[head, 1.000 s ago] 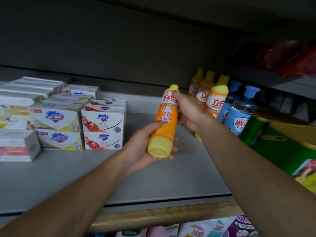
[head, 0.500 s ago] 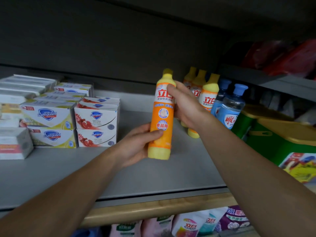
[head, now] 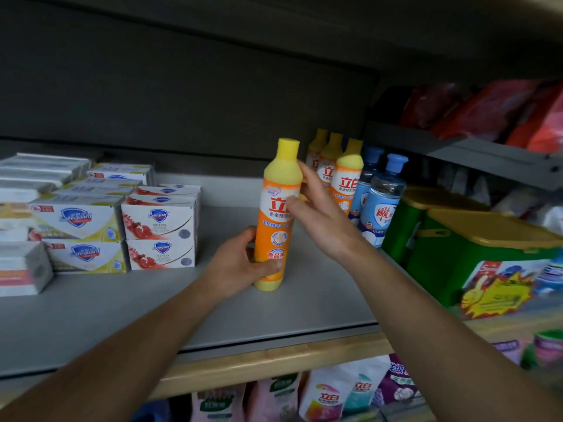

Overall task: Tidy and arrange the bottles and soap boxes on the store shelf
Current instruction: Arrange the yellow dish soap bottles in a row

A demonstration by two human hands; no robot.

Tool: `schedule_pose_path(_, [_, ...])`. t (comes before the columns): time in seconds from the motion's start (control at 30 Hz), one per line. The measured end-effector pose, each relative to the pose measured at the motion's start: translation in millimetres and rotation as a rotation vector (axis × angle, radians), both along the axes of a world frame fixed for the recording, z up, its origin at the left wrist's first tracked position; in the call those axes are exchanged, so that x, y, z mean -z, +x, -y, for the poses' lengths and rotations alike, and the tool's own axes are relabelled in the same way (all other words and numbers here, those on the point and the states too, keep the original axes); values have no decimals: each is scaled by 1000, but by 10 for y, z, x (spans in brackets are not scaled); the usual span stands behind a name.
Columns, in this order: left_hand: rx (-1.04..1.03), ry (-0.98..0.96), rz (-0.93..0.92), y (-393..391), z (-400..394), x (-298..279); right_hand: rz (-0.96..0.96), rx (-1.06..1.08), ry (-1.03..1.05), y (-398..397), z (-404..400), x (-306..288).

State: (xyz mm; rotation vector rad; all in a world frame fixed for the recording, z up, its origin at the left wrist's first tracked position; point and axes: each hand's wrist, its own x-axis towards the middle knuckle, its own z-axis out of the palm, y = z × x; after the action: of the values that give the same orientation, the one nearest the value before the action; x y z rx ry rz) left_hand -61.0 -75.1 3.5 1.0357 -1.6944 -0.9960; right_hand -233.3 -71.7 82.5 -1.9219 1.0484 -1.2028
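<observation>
An orange bottle [head: 275,226] with a yellow cap stands upright on the grey shelf [head: 122,306], near its middle. My left hand [head: 240,263] grips the bottle's lower part, thumb across the front. My right hand [head: 316,214] holds the upper part from the right, thumb on the label. Behind it, at the back right, stand three more orange bottles [head: 345,181] and two blue-capped bottles [head: 382,199]. Stacked soap boxes [head: 158,229] fill the shelf's left side.
A green box with a yellow lid [head: 475,251] sits right of the bottles. Red packets [head: 499,111] lie on a higher shelf at the right. Refill pouches [head: 332,394] hang below the wooden shelf edge [head: 262,367]. Bare shelf lies between the soap boxes and the held bottle.
The orange bottle went from tilted in the air to upright, with its base down on the shelf. Both hands stayed on it; my left hand shifted from under the base to its lower side.
</observation>
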Motion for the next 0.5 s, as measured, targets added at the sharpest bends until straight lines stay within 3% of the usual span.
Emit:
schedule_pose_path(0.1, [-61, -54, 48, -12, 1, 13, -192, 199, -23, -291, -156, 254])
schedule_pose_path(0.27, [-290, -289, 88, -87, -66, -93, -751, 551, 2, -1093, -374, 657])
schedule_pose_path(0.5, [-377, -314, 175, -283, -58, -107, -935, 630, 182, -1498, -433, 1026])
